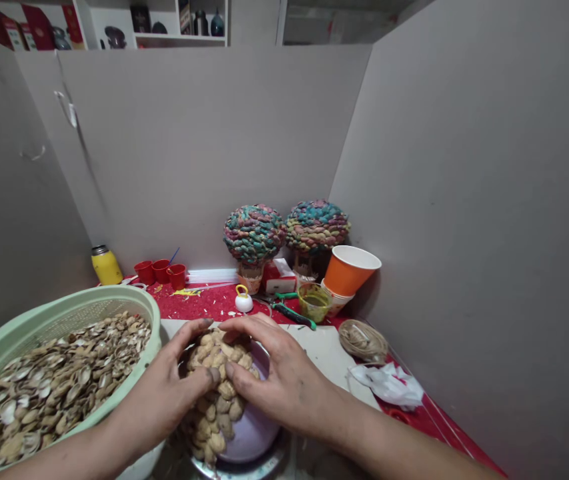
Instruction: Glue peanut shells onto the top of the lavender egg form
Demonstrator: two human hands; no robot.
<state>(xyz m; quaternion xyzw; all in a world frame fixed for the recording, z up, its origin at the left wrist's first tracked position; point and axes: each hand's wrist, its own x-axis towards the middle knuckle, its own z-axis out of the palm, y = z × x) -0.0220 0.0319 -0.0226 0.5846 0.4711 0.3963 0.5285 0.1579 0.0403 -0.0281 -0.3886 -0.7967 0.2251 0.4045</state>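
A rounded lilac form (254,430), partly covered with rows of tan peanut shells (214,407), sits low in the middle on a round metallic base (259,470). My left hand (179,377) curves over its left side, the thumb pressed on the shells. From the right, my right hand (277,367) bends round the top, with its thumb close to the other thumb and its fingers on the upper shells. Whether a loose shell is pinched under the thumbs cannot be made out. Beside my left forearm stands a green colander (152,313) full of empty shell halves (59,380).
Two colourful shell-covered trees (254,233) stand at the back. Near them are green-handled pliers (292,313), a cup of murky liquid (314,303), orange paper cups (349,270), red cups (160,270) and a yellow bottle (106,267). Twine (363,340) and a plastic bag (392,385) lie right.
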